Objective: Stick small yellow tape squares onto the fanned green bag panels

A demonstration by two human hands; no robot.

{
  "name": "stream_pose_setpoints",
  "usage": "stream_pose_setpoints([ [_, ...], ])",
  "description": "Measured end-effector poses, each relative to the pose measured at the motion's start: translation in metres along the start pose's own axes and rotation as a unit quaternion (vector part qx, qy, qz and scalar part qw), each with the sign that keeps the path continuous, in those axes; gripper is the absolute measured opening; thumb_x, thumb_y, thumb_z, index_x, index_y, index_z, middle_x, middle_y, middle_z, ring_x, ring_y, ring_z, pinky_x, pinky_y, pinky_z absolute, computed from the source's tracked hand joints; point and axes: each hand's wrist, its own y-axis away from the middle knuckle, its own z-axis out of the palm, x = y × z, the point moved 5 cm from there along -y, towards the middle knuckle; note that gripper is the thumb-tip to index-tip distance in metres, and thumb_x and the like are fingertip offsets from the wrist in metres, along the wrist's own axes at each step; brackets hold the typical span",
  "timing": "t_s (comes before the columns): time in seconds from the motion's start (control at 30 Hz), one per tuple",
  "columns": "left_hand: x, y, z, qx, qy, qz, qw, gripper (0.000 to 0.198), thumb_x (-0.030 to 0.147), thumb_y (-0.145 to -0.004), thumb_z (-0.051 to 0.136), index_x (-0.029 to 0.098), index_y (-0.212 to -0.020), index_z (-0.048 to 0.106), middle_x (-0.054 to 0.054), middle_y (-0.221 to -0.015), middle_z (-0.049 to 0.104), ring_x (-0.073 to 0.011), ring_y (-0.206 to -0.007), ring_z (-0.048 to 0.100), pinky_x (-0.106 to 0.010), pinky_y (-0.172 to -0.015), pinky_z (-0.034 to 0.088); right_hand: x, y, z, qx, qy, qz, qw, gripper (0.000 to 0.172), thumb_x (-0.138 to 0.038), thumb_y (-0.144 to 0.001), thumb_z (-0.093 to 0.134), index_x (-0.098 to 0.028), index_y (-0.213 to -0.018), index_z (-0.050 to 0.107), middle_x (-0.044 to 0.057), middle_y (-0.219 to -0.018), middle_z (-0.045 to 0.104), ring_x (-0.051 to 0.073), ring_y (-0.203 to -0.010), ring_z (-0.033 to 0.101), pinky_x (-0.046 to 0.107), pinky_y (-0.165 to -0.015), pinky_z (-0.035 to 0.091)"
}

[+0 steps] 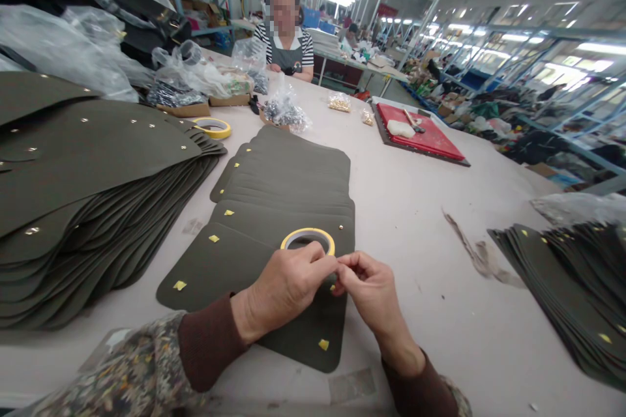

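Observation:
Dark green flat panels (pixel 264 234) lie overlapped in a row down the middle of the table, the nearest one bearing small yellow tape pieces (pixel 323 344). On them rests a yellow tape roll (pixel 308 232), just behind my left hand (pixel 288 283). That hand's thumb and fingers are pinched at the panel's right side. My right hand (pixel 369 287) is also pinched, its fingertips meeting those of my left hand. A bit of yellow shows by the right fingertips. What the fingertips hold is too small to make out.
Stacks of green panels stand at the left (pixel 98 189) and right (pixel 572 287). Another tape roll (pixel 212 128), plastic bags (pixel 283 107) and a red board (pixel 420 133) with tools lie farther back. A person (pixel 286 39) sits across the table (pixel 401 208).

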Motion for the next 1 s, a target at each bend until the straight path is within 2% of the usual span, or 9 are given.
stream_pose_setpoints([
  [0.1,-0.002,0.003,0.004,0.0,-0.025,0.0,1.0,0.019,0.015,-0.095,0.039,0.02,-0.089,0.057,0.0,-0.08,0.056,-0.013,-0.068,0.052,-0.022,-0.06,0.041,0.018,-0.012,-0.011,-0.001,-0.064,0.088,0.994,0.024,-0.037,-0.068,0.072,-0.015,-0.07,0.065,-0.001,-0.053,0.063,0.012,-0.044,0.058,0.025,-0.047,0.052],
  [0.17,-0.006,0.005,0.012,-0.033,-0.073,-0.006,0.997,0.016,0.016,-0.094,0.041,0.02,-0.087,0.055,0.0,-0.079,0.055,-0.015,-0.069,0.051,-0.025,-0.061,0.042,0.028,-0.017,-0.018,-0.015,-0.063,0.127,0.99,0.031,-0.041,-0.064,0.076,-0.013,-0.073,0.067,0.0,-0.056,0.064,0.011,-0.045,0.058,0.025,-0.049,0.053],
  [0.3,-0.015,0.01,0.029,-0.105,-0.135,-0.009,0.985,0.008,0.017,-0.091,0.048,0.02,-0.086,0.053,-0.002,-0.081,0.055,-0.0202,-0.074,0.05,-0.031,-0.063,0.043,0.04,-0.017,-0.021,-0.05,-0.007,0.143,0.988,0.033,-0.045,-0.069,0.073,-0.012,-0.075,0.069,0.002,-0.058,0.064,0.011,-0.048,0.059,0.024,-0.05,0.052],
  [0.43,-0.018,0.011,0.034,-0.129,-0.127,-0.015,0.983,0.007,0.017,-0.091,0.049,0.02,-0.086,0.053,-0.003,-0.083,0.054,-0.0217,-0.077,0.048,-0.033,-0.065,0.044,0.037,-0.014,-0.017,-0.058,0.124,0.079,0.987,0.025,-0.039,-0.079,0.062,-0.015,-0.076,0.069,0.001,-0.058,0.064,0.012,-0.049,0.057,0.023,-0.048,0.049],
  [0.6,-0.018,0.012,0.031,-0.128,-0.118,-0.019,0.985,0.006,0.018,-0.091,0.049,0.02,-0.087,0.052,-0.004,-0.085,0.054,-0.0212,-0.078,0.047,-0.033,-0.068,0.043,0.022,-0.015,-0.011,-0.036,0.27,-0.039,0.961,0.016,-0.027,-0.082,0.056,-0.019,-0.074,0.068,0.002,-0.066,0.068,0.015,-0.058,0.061,0.025,-0.057,0.047],
  [0.73,-0.021,0.01,0.031,-0.121,-0.136,-0.024,0.983,0.008,0.016,-0.091,0.047,0.02,-0.087,0.053,-0.005,-0.083,0.053,-0.0218,-0.076,0.047,-0.035,-0.068,0.042,0.019,-0.015,-0.012,-0.026,0.296,-0.049,0.953,0.013,-0.027,-0.083,0.056,-0.02,-0.09,0.065,-0.001,-0.061,0.066,0.015,-0.055,0.06,0.025,-0.056,0.045],
  [0.83,-0.024,0.009,0.031,-0.113,-0.143,-0.029,0.983,0.011,0.014,-0.09,0.045,0.02,-0.088,0.054,-0.005,-0.082,0.053,-0.0219,-0.076,0.046,-0.036,-0.068,0.04,0.024,-0.011,-0.02,-0.005,0.26,-0.017,0.965,0.017,-0.033,-0.084,0.058,-0.019,-0.095,0.06,-0.004,-0.052,0.06,0.014,-0.046,0.057,0.024,-0.049,0.043],
  [0.9,-0.024,0.008,0.031,-0.112,-0.141,-0.031,0.983,0.011,0.014,-0.09,0.045,0.02,-0.088,0.053,-0.005,-0.083,0.053,-0.0219,-0.075,0.046,-0.037,-0.069,0.04,0.026,-0.006,-0.021,-0.015,0.231,-0.023,0.973,0.015,-0.034,-0.086,0.057,-0.02,-0.086,0.061,-0.002,-0.059,0.064,0.014,-0.051,0.059,0.024,-0.051,0.045],
  [1.0,-0.024,0.008,0.031,-0.114,-0.138,-0.031,0.983,0.01,0.014,-0.09,0.046,0.02,-0.087,0.053,-0.005,-0.082,0.053,-0.0221,-0.075,0.046,-0.037,-0.069,0.041,0.025,0.0,-0.018,-0.022,0.258,-0.087,0.962,0.016,-0.029,-0.088,0.054,-0.02,-0.082,0.066,0.004,-0.079,0.071,0.017,-0.069,0.065,0.026,-0.065,0.048],
])
